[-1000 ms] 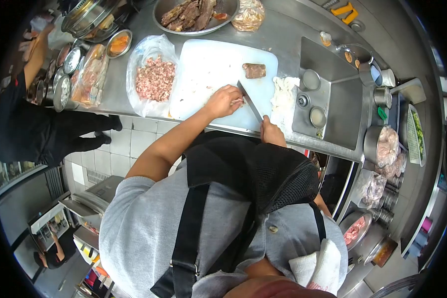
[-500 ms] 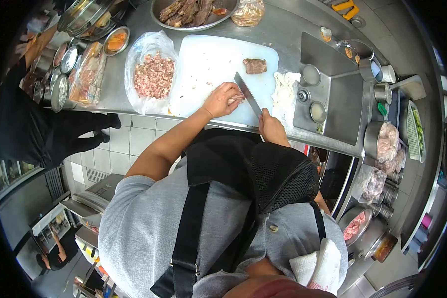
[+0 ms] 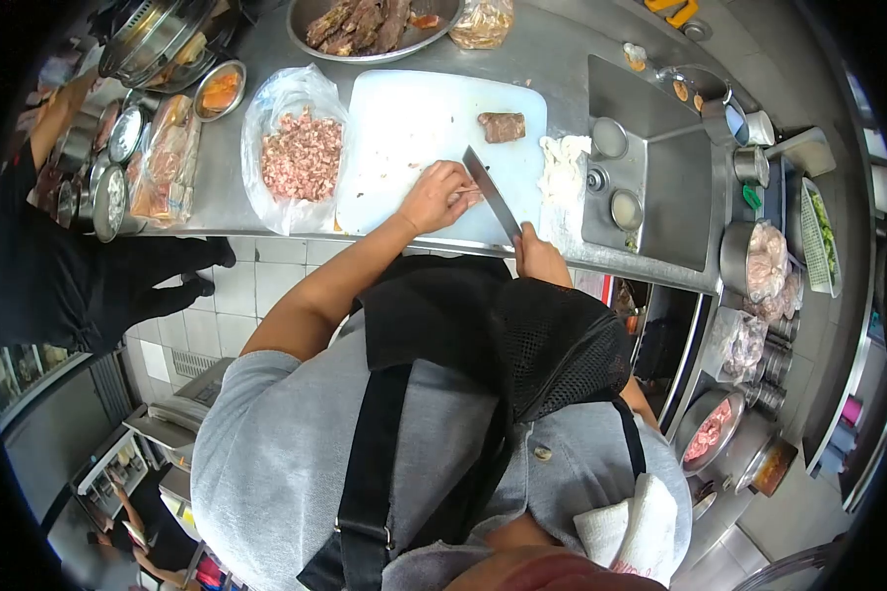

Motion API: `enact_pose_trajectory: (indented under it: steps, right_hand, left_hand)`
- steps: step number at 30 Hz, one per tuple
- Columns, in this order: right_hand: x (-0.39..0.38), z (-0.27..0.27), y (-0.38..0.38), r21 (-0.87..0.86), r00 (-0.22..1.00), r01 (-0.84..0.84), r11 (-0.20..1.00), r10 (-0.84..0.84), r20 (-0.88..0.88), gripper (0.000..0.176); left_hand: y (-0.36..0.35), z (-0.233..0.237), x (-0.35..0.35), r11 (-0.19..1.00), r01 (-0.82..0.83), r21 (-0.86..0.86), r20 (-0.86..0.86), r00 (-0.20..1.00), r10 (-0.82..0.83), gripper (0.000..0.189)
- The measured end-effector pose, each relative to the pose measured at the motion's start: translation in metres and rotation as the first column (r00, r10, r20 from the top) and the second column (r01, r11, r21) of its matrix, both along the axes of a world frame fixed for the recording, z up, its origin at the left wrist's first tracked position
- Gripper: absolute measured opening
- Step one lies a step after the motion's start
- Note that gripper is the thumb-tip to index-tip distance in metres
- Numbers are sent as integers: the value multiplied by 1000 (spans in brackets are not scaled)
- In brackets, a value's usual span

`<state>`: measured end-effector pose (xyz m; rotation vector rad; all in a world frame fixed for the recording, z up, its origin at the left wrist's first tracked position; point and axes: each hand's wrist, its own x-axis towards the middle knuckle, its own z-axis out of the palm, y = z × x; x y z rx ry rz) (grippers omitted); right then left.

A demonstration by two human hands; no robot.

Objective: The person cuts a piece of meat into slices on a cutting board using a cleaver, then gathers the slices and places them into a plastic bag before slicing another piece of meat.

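Fingers curled, my left hand (image 3: pixel 438 199) presses a small strip of meat (image 3: pixel 470 196) onto the white cutting board (image 3: pixel 394 108). My right hand (image 3: pixel 542 257) is wrapped round the handle of a kitchen knife (image 3: pixel 493 193). The blade lies right beside the meat and my left fingertips. Farther up the board is a brown chunk of meat (image 3: pixel 503 127), with a few small scraps scattered about. Left of the board, an open plastic bag (image 3: pixel 256 182) holds diced pink meat (image 3: pixel 302 158).
A metal bowl (image 3: pixel 373 58) of dark cooked meat stands behind the board. A white cloth (image 3: pixel 564 167) lies between board and sink (image 3: pixel 675 217). Bagged meat (image 3: pixel 164 163) and a bowl of orange food (image 3: pixel 220 91) are at left, near a person in black (image 3: pixel 79 266).
The whole view has shifted slightly. My hands and the knife stay at nearly the same spot on the board, with the blade close to my left fingers.
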<state>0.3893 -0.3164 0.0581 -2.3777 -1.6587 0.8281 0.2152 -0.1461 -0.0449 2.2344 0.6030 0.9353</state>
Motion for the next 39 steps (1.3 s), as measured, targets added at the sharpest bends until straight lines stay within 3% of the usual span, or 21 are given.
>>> enact_pose_trajectory:
  steps: [3,5,9,12,16,23,26,29,34,36,39]
  right_hand:
    - [-9,-19,-7,-85,999,32,996,-33,-8,20]
    - [-15,-41,6,58,999,45,997,-45,0,20]
    - [-18,-18,18,-3,999,38,999,-38,22,20]
    - [-20,-10,-7,-12,998,66,998,-66,15,21]
    - [-31,-53,-4,101,993,121,988,-120,-15,21]
    - [-40,0,-5,40,995,97,994,-98,19,23]
    - [-46,-54,-4,153,990,141,978,-139,-23,22]
    - [-43,-32,19,117,993,114,987,-111,-32,20]
    - [-45,3,-4,-5,991,135,991,-135,-13,20]
    - [-52,-44,-2,59,988,155,986,-154,-16,21]
    - [-46,-58,19,102,989,147,984,-145,-24,21]
  left_hand:
    - [5,-14,-4,996,83,32,-90,993,-80,18]
    - [6,-15,-1,993,116,33,-93,989,-112,17]
    - [7,-14,-2,991,121,66,-31,992,-119,16]
    - [7,-10,-3,996,86,-14,61,995,-85,15]
    - [7,-19,-7,987,156,-43,-2,988,-157,12]
    - [10,-20,-8,987,151,-59,88,985,-145,10]
    - [13,-25,-11,980,190,-59,23,982,-188,13]
    - [10,-18,-14,984,177,-21,55,983,-176,13]
    - [18,-16,-21,991,137,6,12,991,-137,16]
    - [18,-20,-24,980,200,0,-29,979,-200,20]
    - [19,-27,-24,978,208,-9,-50,977,-208,22]
